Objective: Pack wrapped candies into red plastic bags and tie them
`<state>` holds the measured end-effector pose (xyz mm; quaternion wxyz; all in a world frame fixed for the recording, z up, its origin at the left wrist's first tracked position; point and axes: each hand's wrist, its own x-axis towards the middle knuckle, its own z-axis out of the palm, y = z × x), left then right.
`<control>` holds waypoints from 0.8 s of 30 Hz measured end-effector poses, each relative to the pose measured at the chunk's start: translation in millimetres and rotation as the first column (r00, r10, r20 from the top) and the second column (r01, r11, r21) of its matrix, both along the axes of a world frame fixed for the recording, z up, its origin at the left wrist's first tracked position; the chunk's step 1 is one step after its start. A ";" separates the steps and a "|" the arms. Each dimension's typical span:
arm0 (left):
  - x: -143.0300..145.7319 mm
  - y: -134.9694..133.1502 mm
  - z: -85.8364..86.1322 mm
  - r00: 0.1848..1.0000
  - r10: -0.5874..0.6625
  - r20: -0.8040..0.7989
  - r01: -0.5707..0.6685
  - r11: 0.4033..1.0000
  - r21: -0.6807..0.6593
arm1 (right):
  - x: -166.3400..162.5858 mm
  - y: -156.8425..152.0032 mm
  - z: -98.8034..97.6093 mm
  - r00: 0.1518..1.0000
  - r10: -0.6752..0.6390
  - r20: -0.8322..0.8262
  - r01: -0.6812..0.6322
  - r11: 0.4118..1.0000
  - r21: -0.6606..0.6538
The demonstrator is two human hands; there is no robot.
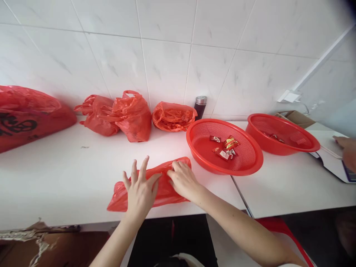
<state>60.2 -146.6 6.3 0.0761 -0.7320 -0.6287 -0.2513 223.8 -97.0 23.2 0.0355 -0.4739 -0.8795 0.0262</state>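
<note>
A red plastic bag point(164, 191) lies flat on the white table in front of me. My left hand point(141, 189) is over its middle, with thumb and index finger drawn together at the film and the other fingers raised and spread. Closed on the bag's upper right part is my right hand point(182, 180), its fingertips pinching the film. The two hands are a short way apart. To the right, a red mesh basket point(250, 165) holds several wrapped candies point(224, 154).
Along the tiled wall stand a large red bag point(33, 126), tied red bags point(133, 118), an open bag of red plastic point(175, 118) and a dark flask point(200, 107). A second red basket point(286, 148) is beside a scale point(333, 167), where another person's hand point(349, 150) rests. A torn cardboard box point(63, 248) is below.
</note>
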 end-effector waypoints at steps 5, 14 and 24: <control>-46.2 40.6 -21.1 0.976 0.125 -0.179 -0.164 0.961 -0.221 | 25.1 -2.6 -4.1 0.991 0.130 0.038 -0.116 0.960 -0.254; -91.0 35.0 -4.1 0.973 -0.219 0.070 0.228 0.886 -0.403 | 64.3 -14.7 50.8 0.957 0.165 -0.239 -0.256 0.868 -0.426; -88.7 27.0 -15.2 0.838 -0.225 0.498 0.459 0.784 -0.419 | 197.0 138.4 92.2 0.932 -0.338 0.131 0.363 0.872 -0.329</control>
